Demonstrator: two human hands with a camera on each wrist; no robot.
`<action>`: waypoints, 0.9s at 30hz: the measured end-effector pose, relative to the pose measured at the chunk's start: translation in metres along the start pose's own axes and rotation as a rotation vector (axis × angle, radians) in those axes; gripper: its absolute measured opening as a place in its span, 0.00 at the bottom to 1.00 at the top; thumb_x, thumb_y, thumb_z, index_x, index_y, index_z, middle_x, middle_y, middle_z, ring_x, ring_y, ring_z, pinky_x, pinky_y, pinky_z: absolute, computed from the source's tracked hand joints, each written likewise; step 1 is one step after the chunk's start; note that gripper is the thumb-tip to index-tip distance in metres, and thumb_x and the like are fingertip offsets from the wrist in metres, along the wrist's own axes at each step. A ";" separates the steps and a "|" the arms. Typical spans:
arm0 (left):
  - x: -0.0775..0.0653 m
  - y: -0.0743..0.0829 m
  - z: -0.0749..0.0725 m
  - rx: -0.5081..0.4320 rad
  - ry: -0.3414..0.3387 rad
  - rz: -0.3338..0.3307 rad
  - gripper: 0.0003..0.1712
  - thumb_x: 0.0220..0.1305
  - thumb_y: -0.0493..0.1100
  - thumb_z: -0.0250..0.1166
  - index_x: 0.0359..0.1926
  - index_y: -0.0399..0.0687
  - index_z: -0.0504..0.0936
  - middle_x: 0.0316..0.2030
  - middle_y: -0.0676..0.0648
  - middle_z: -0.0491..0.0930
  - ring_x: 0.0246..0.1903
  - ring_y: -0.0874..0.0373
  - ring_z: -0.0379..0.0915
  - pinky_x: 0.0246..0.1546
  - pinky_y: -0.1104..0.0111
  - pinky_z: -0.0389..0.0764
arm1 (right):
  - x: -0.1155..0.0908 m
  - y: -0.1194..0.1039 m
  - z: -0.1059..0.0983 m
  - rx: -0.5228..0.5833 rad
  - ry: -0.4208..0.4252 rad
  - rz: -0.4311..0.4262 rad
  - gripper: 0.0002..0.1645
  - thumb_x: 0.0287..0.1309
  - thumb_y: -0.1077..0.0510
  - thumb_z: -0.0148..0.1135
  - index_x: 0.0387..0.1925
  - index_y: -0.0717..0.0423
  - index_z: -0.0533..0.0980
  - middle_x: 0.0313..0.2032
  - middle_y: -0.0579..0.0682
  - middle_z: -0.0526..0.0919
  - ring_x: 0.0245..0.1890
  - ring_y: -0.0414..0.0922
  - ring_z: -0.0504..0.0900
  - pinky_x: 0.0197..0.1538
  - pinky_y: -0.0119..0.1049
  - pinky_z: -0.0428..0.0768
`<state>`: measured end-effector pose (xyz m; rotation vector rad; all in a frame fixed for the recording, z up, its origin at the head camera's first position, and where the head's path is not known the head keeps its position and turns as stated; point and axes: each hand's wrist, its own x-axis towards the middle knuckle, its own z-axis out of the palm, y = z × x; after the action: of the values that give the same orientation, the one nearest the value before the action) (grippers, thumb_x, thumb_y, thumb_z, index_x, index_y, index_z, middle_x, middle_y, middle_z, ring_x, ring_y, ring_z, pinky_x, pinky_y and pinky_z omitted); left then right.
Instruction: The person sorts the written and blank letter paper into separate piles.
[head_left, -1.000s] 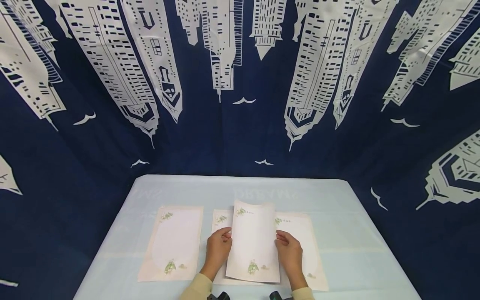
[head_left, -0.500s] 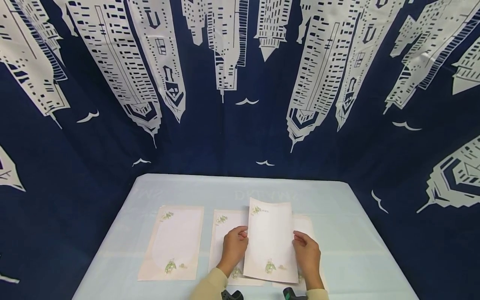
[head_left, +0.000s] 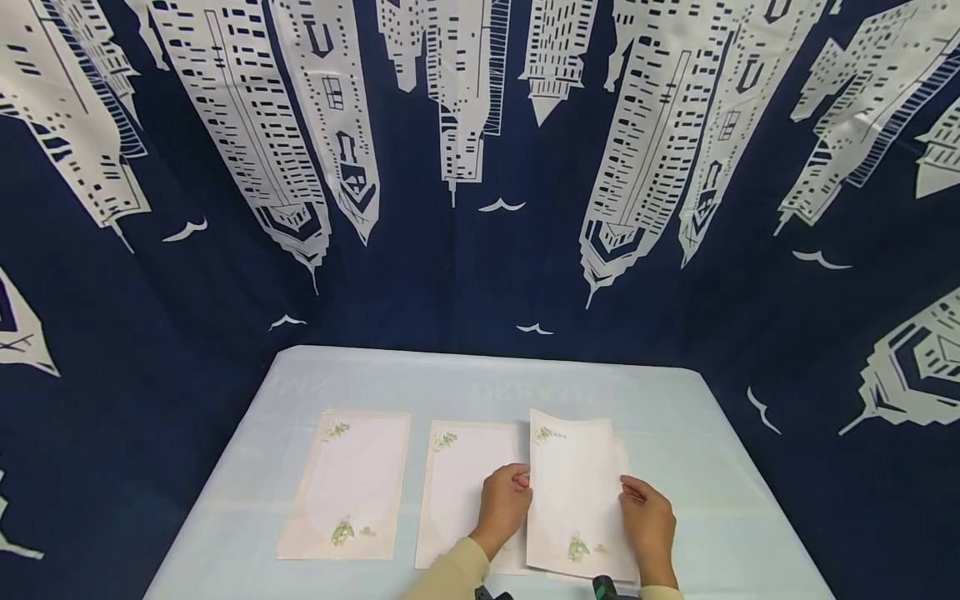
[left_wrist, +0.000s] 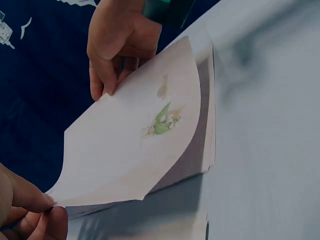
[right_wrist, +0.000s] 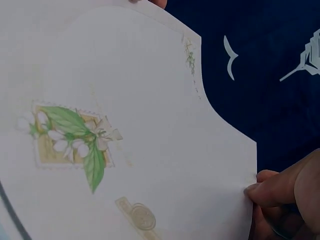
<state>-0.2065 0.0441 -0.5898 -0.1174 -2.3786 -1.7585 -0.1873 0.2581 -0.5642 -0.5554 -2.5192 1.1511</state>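
Note:
A sheet of stationery paper [head_left: 572,492], printed with green leaves and white flowers, is held up between both hands. My left hand [head_left: 504,507] pinches its left edge with thumb and fingers. On the opposite edge, my right hand [head_left: 648,525] pinches it the same way. The sheet bows slightly and its near edge stands above the paper beneath, as the left wrist view shows. Under it lies another sheet [head_left: 624,467], mostly covered. A matching middle sheet [head_left: 465,492] lies flat to the left, partly behind my left hand and sleeve.
Farther left, a third matching sheet [head_left: 352,483] lies flat on the pale blue-white table [head_left: 720,517]. Behind the table hangs a dark blue cloth [head_left: 420,283] with white buildings and birds. Dark wrist devices show at the bottom edge.
Both hands have carried the held sheet to the right, from over the middle sheet to over the right-hand one. More of the middle sheet now shows.

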 end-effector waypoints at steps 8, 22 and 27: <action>-0.003 0.003 0.014 0.055 -0.031 -0.014 0.16 0.50 0.24 0.65 0.42 0.34 0.87 0.24 0.56 0.77 0.24 0.68 0.71 0.27 0.71 0.78 | 0.002 0.008 0.000 -0.058 0.030 0.001 0.15 0.56 0.74 0.57 0.45 0.72 0.82 0.38 0.65 0.86 0.40 0.63 0.84 0.43 0.57 0.78; -0.004 0.002 0.014 0.114 -0.227 -0.035 0.08 0.50 0.31 0.69 0.34 0.34 0.82 0.23 0.56 0.72 0.23 0.67 0.67 0.26 0.72 0.75 | 0.009 0.015 -0.005 -0.097 0.027 0.054 0.14 0.61 0.71 0.56 0.45 0.74 0.81 0.38 0.67 0.85 0.38 0.63 0.83 0.38 0.55 0.80; -0.004 0.001 0.013 0.143 -0.254 0.000 0.14 0.52 0.32 0.71 0.21 0.46 0.72 0.18 0.58 0.65 0.20 0.67 0.61 0.22 0.72 0.69 | 0.011 0.016 -0.002 -0.122 0.006 0.119 0.16 0.64 0.66 0.55 0.47 0.75 0.80 0.42 0.71 0.83 0.43 0.67 0.82 0.43 0.58 0.80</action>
<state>-0.2034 0.0571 -0.5935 -0.3398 -2.6703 -1.6532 -0.1928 0.2745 -0.5740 -0.7485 -2.5947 1.0374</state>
